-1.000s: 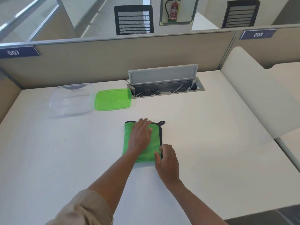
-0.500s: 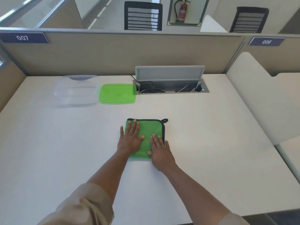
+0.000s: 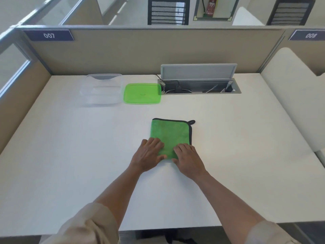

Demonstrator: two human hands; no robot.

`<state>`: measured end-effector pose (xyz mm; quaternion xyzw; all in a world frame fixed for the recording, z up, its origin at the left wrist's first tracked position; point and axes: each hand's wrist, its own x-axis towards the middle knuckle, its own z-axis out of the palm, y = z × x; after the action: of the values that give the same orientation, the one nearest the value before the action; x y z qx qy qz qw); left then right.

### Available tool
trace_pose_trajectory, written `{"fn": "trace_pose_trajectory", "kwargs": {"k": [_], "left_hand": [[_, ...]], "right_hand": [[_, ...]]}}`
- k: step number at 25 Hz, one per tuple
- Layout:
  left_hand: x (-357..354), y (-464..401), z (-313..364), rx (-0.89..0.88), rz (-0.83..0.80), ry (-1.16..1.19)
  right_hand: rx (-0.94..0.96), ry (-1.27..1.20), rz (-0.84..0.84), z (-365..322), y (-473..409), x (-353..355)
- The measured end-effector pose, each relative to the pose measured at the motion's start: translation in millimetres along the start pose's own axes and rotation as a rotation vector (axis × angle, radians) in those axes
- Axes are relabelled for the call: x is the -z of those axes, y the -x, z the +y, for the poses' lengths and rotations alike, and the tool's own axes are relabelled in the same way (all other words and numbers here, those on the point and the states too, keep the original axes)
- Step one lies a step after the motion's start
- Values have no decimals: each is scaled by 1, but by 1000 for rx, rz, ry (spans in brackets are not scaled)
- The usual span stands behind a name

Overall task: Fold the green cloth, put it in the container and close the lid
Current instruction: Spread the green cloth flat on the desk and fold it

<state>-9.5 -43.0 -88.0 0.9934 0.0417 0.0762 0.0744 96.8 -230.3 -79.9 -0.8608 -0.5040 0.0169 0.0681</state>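
Observation:
The green cloth (image 3: 170, 132), edged in black with a small hanging loop at its far right corner, lies folded flat in the middle of the desk. My left hand (image 3: 149, 154) rests palm down on its near left corner, fingers spread, thumb along the near edge. My right hand (image 3: 189, 160) lies the same way on the near right corner. Neither hand lifts the cloth. The clear container (image 3: 102, 89) stands open at the far left, with the green lid (image 3: 142, 93) lying flat on the desk just to its right.
An open cable box (image 3: 198, 86) with a raised grey flap and wires is sunk into the desk behind the lid. Beige partitions (image 3: 123, 50) wall the far and left sides. A white divider (image 3: 292, 95) borders the right.
Both hands have slid back toward me from the middle of the cloth to its near edge. The cloth stays where it was.

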Motion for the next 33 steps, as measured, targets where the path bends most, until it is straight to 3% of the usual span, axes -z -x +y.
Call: {"fn": "trace_pose_trajectory", "kwargs": {"k": [5,11,20,26,33], "left_hand": [[-1,23,-9,-16,-123,1],[-2,21,-6,-40,-44,-31],[21,4,-12,235,-146,242],[17,18,-36,41,-137,194],[25,-1,-43,143,-17,323]], "right_hand": [[-52,24,-30,5,16,-5],[-53,21,-29,3,17,-1],[-125,40,20,13,12,4],[-259,-229,20,25,-4,21],[-294,-546,16,48,-13,26]]}}
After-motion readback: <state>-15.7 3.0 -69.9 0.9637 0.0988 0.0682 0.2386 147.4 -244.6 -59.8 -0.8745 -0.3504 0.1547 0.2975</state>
